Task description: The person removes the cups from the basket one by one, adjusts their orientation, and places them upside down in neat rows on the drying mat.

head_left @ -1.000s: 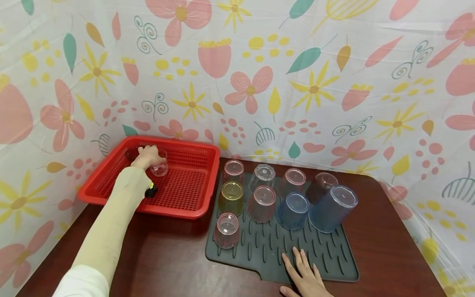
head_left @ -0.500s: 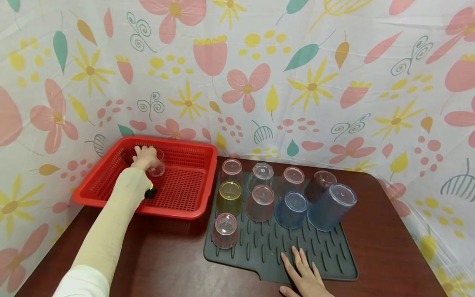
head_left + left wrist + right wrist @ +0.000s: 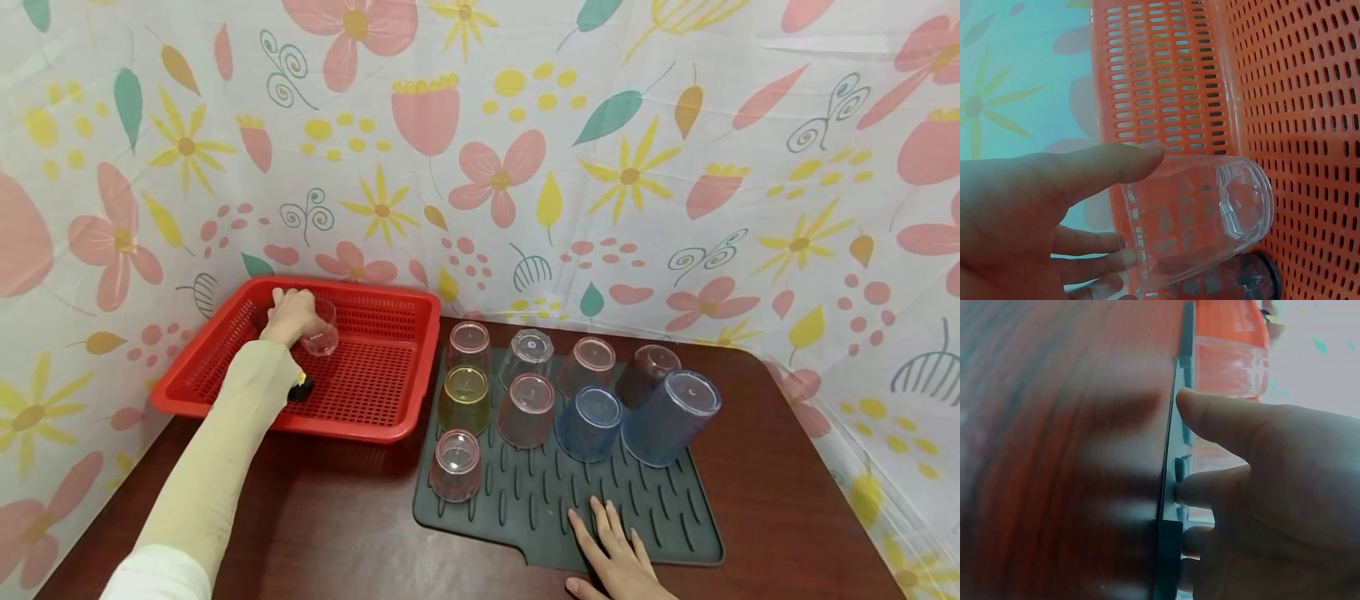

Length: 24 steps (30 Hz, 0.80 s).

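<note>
My left hand (image 3: pixel 289 317) is lowered into the red basket (image 3: pixel 375 379), beside a clear glass (image 3: pixel 324 333). In the left wrist view this clear glass (image 3: pixel 1197 212) has its thick base toward the basket floor. The thumb lies at one side of its rim and the fairly straight fingers reach to the other side. A dark glass (image 3: pixel 1229 280) lies next to it, mostly hidden by hand and arm in the head view. My right hand (image 3: pixel 618 558) rests with spread fingers on the front edge of the grey drying mat (image 3: pixel 547 517).
Several upside-down glasses stand on the mat: a small pinkish one (image 3: pixel 456 467) at its front left, a yellow one (image 3: pixel 464 400), a short blue one (image 3: pixel 588 425) and a tall blue one (image 3: pixel 670 421). A floral curtain (image 3: pixel 525 167) hangs behind the brown table (image 3: pixel 337 517).
My left hand has shifted slightly left within the basket, exposing more of the clear glass. The right hand and the glasses on the mat stay where they were.
</note>
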Each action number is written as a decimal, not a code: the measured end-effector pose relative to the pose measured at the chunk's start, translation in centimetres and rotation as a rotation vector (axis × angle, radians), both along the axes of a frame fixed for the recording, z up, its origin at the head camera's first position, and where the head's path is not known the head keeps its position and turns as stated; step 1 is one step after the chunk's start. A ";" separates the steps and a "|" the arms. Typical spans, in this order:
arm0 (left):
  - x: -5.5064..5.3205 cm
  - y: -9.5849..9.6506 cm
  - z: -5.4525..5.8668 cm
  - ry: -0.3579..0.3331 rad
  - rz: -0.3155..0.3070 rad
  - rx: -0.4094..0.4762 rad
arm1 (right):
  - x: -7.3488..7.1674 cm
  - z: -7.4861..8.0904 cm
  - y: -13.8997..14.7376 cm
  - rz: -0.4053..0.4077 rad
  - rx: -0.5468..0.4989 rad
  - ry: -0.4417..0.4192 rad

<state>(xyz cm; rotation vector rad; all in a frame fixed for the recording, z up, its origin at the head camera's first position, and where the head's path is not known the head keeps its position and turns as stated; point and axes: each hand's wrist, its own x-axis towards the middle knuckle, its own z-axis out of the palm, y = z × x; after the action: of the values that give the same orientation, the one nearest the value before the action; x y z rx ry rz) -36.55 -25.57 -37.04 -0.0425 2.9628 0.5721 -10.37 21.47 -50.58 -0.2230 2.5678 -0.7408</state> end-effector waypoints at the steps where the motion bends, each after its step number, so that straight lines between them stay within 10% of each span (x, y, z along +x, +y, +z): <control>1: 0.1 -0.1 0.0 -0.003 -0.001 0.003 | 0.0 0.0 0.0 0.000 0.000 -0.002; 24: 3.0 0.3 1.7 -0.005 -0.083 0.072 | 0.1 0.5 -0.1 0.021 -0.022 0.022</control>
<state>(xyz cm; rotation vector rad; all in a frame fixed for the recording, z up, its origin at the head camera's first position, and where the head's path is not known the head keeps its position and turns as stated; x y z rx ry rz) -33.56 -25.30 -35.33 0.0848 2.9200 0.6658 -10.30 21.38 -50.04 -0.2664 2.5752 -0.7634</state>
